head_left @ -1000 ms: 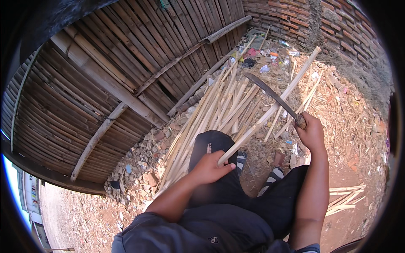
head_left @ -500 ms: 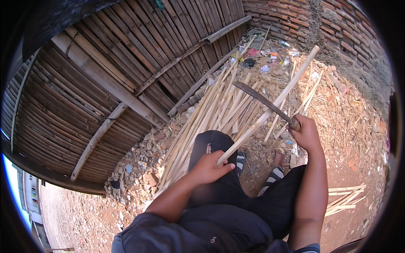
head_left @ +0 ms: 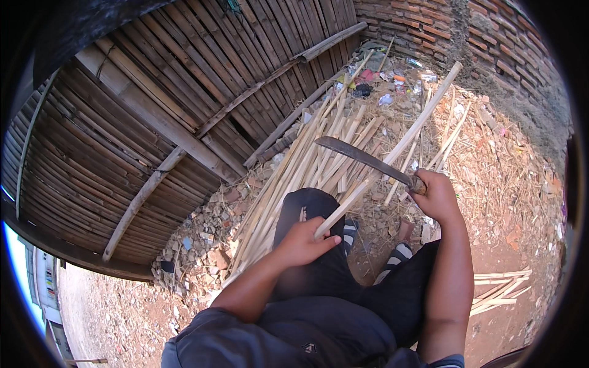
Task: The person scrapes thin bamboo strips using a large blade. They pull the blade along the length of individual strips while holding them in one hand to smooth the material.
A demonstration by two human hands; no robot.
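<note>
My left hand (head_left: 307,243) is closed round the near end of a long pale bamboo strip (head_left: 422,122), beside my left knee. The strip slants up and away to the right. My right hand (head_left: 437,195) grips the wooden handle of a machete (head_left: 362,157) with a dark, slightly curved blade. Its blade lies across the strip about midway, pointing left; whether its edge touches the strip I cannot tell. Past my left knee, many more pale bamboo strips (head_left: 300,159) lie heaped lengthwise on the ground.
A bamboo-slat wall (head_left: 202,80) with poles stands on the left, a brick wall (head_left: 417,24) at the back. Shavings and rubble (head_left: 491,178) cover the ground on the right. Several short strips (head_left: 500,291) lie at lower right; scattered litter (head_left: 385,100) lies at the back.
My right hand has drawn the machete a little nearer and to the left along the strip. The left hand stays in place, and the strip's far end has dipped slightly.
</note>
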